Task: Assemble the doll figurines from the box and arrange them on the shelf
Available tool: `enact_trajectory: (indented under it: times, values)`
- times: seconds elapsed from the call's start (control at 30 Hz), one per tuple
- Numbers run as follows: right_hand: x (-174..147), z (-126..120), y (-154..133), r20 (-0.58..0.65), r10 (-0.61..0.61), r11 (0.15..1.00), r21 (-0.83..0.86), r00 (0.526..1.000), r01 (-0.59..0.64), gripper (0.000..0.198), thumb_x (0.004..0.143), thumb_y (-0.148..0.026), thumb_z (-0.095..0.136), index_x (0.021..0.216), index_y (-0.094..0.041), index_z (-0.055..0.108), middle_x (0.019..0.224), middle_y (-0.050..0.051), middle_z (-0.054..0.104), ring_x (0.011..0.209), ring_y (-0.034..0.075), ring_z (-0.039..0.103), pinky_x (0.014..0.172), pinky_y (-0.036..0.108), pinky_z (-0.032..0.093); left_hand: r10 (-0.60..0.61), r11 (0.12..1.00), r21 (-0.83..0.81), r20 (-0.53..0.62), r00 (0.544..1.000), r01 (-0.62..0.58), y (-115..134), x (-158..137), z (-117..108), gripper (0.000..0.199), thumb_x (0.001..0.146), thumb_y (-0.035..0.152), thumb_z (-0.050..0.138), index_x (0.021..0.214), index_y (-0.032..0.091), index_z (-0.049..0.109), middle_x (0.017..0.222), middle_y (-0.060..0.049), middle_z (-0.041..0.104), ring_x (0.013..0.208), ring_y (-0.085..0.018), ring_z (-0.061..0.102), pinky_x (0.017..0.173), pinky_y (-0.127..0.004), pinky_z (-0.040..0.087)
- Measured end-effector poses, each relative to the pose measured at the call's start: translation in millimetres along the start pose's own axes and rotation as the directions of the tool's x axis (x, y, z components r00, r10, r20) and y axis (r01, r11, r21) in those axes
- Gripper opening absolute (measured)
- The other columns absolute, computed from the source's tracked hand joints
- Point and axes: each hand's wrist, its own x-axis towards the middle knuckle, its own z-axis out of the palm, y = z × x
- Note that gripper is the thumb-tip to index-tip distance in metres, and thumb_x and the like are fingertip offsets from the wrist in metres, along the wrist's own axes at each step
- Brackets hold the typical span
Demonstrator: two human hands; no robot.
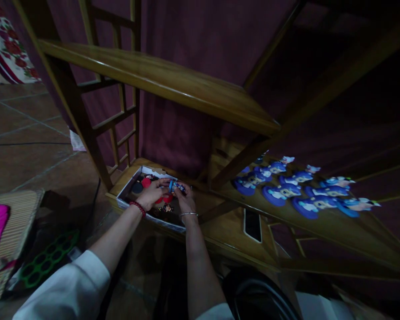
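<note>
Over a shallow white box (128, 183) on the low wooden shelf, my two hands meet on one small blue-and-white figurine (177, 186). My left hand (155, 192), with a red bead bracelet at the wrist, grips the figurine's blue base end. From the other side my right hand (186, 201), wearing a thin bangle, has its fingers closed round the figurine's body. Inside the box under my hands lie a dark figurine (167, 208), a red piece (146, 182) and a round dark base (137, 188). My fingers hide part of the contents.
Several blue-and-white figurines on round blue bases (282, 193) stand on the higher shelf at right. A phone (252, 225) lies on the lower shelf. A wooden shelf board (160, 84) crosses above my hands. On the floor at left is a green tray with round holes (48, 260).
</note>
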Motion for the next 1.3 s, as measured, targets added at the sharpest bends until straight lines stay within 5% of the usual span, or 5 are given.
enact_trajectory:
  times: [0.9, 1.3]
  values:
    - [0.2, -0.1, 2.3, 0.002, -0.004, 1.000, -0.017, 1.000, 0.004, 0.028, 0.064, -0.034, 0.058, 0.088, -0.020, 0.060, 0.090, 0.002, 0.061, 0.081, 0.015, 0.055, 0.076, 0.028, 0.044, -0.021, 0.999, 0.041, -0.023, 1.000, 0.022, -0.1, -0.7, 0.7, 0.034, 0.062, 0.003, 0.058, 0.093, 0.015, 0.057, 0.088, -0.004, 0.061, 0.061, -0.009, 0.057, 0.058, -0.021, 0.046]
    - [0.9, 2.2, 10.4, 0.019, 0.008, 0.998, -0.068, 1.000, -0.006, 0.031, 0.065, -0.038, 0.058, 0.092, -0.023, 0.060, 0.091, 0.000, 0.061, 0.080, 0.015, 0.055, 0.075, 0.027, 0.043, -0.065, 0.998, 0.011, -0.011, 0.998, 0.065, 3.6, -3.5, -2.5, 0.026, 0.064, 0.008, 0.057, 0.089, 0.014, 0.055, 0.065, 0.000, 0.059, 0.053, -0.008, 0.056, 0.054, -0.020, 0.045]
